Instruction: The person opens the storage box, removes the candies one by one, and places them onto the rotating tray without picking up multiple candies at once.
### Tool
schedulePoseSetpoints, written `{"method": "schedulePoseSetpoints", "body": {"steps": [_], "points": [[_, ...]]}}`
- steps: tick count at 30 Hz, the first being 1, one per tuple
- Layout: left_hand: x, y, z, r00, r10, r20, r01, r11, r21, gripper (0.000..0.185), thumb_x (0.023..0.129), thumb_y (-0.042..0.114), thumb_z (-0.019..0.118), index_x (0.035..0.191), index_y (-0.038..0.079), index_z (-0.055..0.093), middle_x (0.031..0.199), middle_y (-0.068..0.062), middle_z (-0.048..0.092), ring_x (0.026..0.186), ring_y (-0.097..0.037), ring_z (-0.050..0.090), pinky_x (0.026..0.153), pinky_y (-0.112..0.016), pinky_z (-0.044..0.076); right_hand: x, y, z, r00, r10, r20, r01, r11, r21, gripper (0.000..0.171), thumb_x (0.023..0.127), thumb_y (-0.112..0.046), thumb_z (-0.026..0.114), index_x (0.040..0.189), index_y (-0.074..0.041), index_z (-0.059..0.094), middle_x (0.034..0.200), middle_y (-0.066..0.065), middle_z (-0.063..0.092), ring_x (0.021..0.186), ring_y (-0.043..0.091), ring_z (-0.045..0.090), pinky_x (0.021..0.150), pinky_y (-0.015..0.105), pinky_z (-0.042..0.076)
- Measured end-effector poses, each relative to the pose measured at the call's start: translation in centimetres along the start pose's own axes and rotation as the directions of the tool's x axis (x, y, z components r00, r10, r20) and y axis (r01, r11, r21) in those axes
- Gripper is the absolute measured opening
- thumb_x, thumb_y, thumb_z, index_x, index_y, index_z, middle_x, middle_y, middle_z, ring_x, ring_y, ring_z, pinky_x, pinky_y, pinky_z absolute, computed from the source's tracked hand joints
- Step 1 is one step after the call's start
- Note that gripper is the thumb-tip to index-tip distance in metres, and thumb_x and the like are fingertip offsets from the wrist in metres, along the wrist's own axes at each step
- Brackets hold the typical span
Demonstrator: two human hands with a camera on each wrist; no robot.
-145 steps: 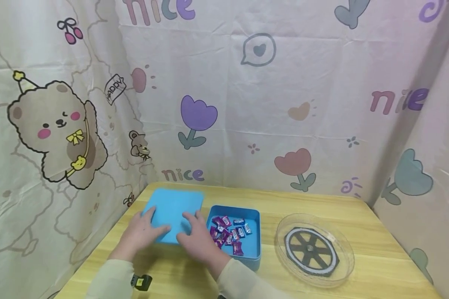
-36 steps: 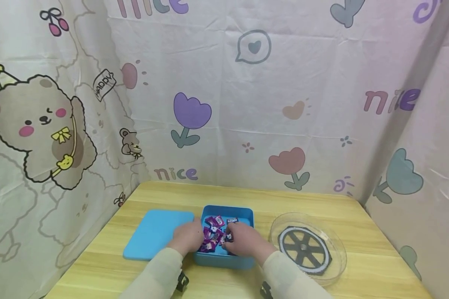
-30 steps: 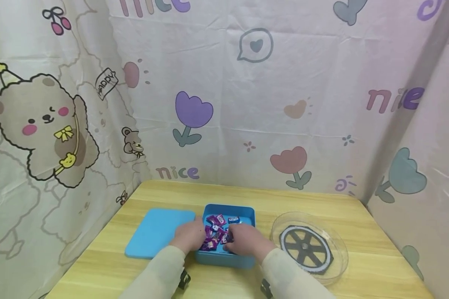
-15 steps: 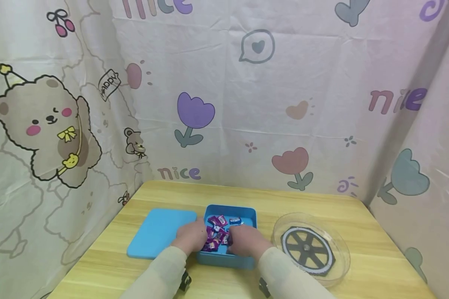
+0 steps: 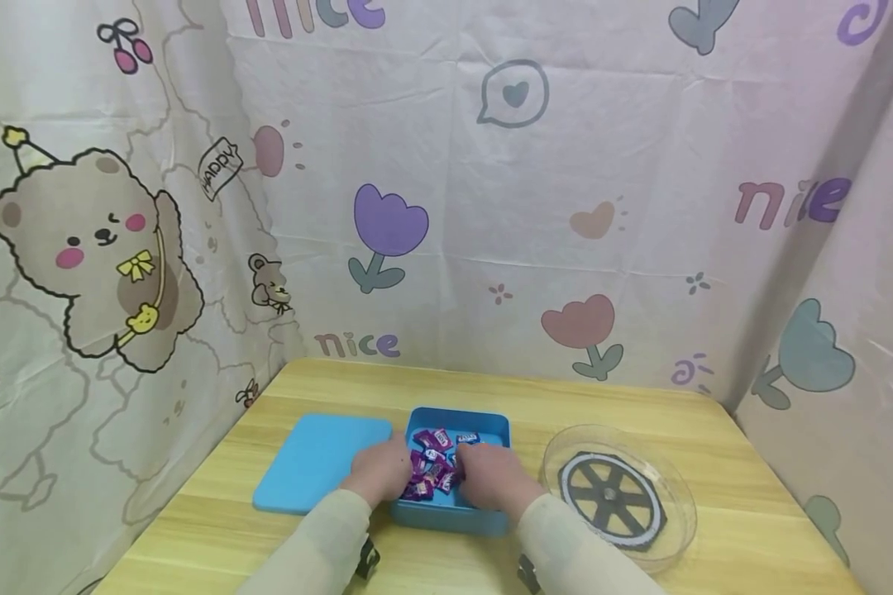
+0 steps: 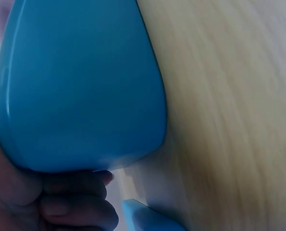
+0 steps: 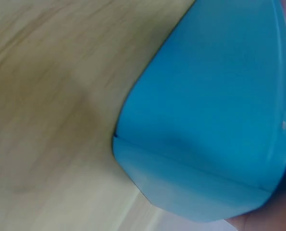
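An open blue box (image 5: 454, 519) stands in the middle of the table, with several small wrapped candies (image 5: 420, 487) inside, mostly purple with some blue and white. At its left wall my left hand (image 5: 381, 471) grips the rim; in the left wrist view, curled fingers (image 6: 80, 211) lie along the outside of the wall. My right hand (image 5: 494, 478) reaches over the right part of the box with bent fingers low among the candies. Its fingertips are hidden, so a pinched candy cannot be made out. In the right wrist view the box wall (image 7: 205, 110) covers most of that hand.
A flat blue lid (image 5: 312, 463) lies left of the box. To the right sits a round clear plastic dish (image 5: 680, 529) with a dark spoked wheel pattern (image 5: 610, 496). A printed cloth hangs behind the wooden table (image 5: 603, 397).
Earlier both hands held the lid; it now lies flat on the left. Both hands have since moved to the box. Over the last second the right fingers shift slightly and a nearby candy tilts.
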State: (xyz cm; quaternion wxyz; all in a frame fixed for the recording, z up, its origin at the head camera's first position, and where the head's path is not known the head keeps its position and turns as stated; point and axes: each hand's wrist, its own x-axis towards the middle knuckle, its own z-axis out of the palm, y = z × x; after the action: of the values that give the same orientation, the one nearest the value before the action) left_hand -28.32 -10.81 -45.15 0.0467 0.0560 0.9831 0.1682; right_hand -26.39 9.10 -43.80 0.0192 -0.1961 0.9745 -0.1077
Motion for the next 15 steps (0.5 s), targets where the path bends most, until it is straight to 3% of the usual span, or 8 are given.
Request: {"method": "schedulePoseSetpoints", "body": {"steps": [8,15], "points": [[-0.2,0.3,0.1,1.0,0.008,0.006,-0.007,1.0,-0.025,0.048,0.1,0.016,0.055,0.139,-0.011,0.047,0.125,-0.026,0.062,0.093,-0.03,0.06,0.085,-0.056,0.052,-0.9,1.1,-1.2,0.991,-0.051,-0.124,0.05,0.999,-0.014,0.015,0.083,-0.014,0.07,0.086,-0.025,0.06,0.075,-0.014,0.054,0.068,0.009,0.05,0.061,0.031,0.046],[-0.2,0.2,-0.1,1.0,0.006,0.001,-0.006,0.999,-0.034,0.051,0.102,0.016,0.049,0.144,-0.012,0.042,0.135,-0.029,0.057,0.117,-0.04,0.059,0.095,-0.06,0.047,-2.7,2.8,-3.4,0.989,-0.002,-0.149,0.013,0.997,0.077,0.012,0.086,-0.013,0.069,0.092,-0.022,0.063,0.081,-0.011,0.058,0.071,0.011,0.053,0.06,0.031,0.047]]}}
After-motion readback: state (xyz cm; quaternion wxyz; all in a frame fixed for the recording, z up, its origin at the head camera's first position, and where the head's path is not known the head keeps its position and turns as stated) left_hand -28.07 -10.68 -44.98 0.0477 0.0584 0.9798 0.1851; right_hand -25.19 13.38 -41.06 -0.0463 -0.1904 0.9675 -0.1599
